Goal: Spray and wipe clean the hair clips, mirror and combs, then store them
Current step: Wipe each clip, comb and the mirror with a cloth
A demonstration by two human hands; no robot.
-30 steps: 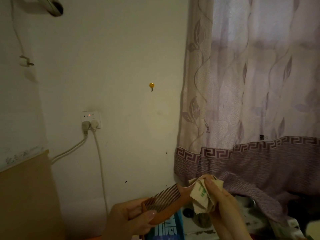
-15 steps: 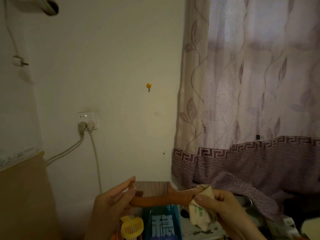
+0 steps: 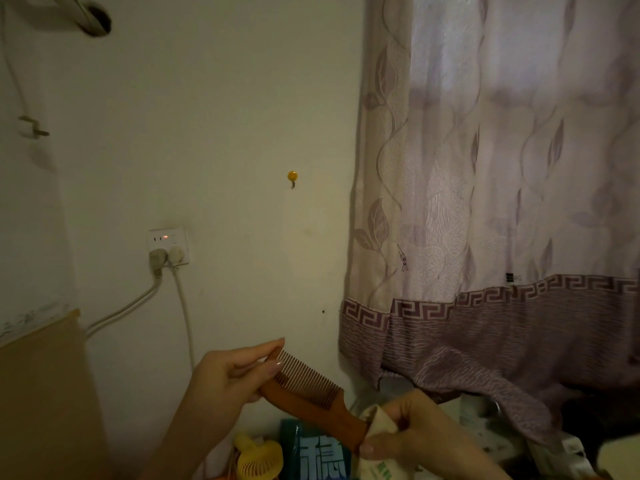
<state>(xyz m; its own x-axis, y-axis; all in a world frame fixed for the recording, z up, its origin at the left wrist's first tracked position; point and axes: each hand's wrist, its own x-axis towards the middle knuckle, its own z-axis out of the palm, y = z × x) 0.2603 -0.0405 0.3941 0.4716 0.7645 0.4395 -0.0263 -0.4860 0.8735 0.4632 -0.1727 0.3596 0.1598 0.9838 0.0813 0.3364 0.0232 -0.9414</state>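
A brown wooden comb (image 3: 308,393) is held in the air at the bottom middle, teeth pointing up and right, handle slanting down to the right. My left hand (image 3: 228,375) pinches its toothed end between thumb and fingers. My right hand (image 3: 412,434) grips a pale cloth (image 3: 374,448) wrapped around the comb's handle end. No hair clips or mirror are in view.
A cream wall fills the left, with a socket (image 3: 168,245) and two cables hanging from it, and a small yellow hook (image 3: 292,176). A mauve patterned curtain (image 3: 502,202) hangs at the right. Below the hands are a yellow mini fan (image 3: 258,457) and a blue box (image 3: 322,455).
The comb has tilted from level to slanting down to the right. My right hand with the cloth has dropped lower, at the handle end. The view has shifted slightly.
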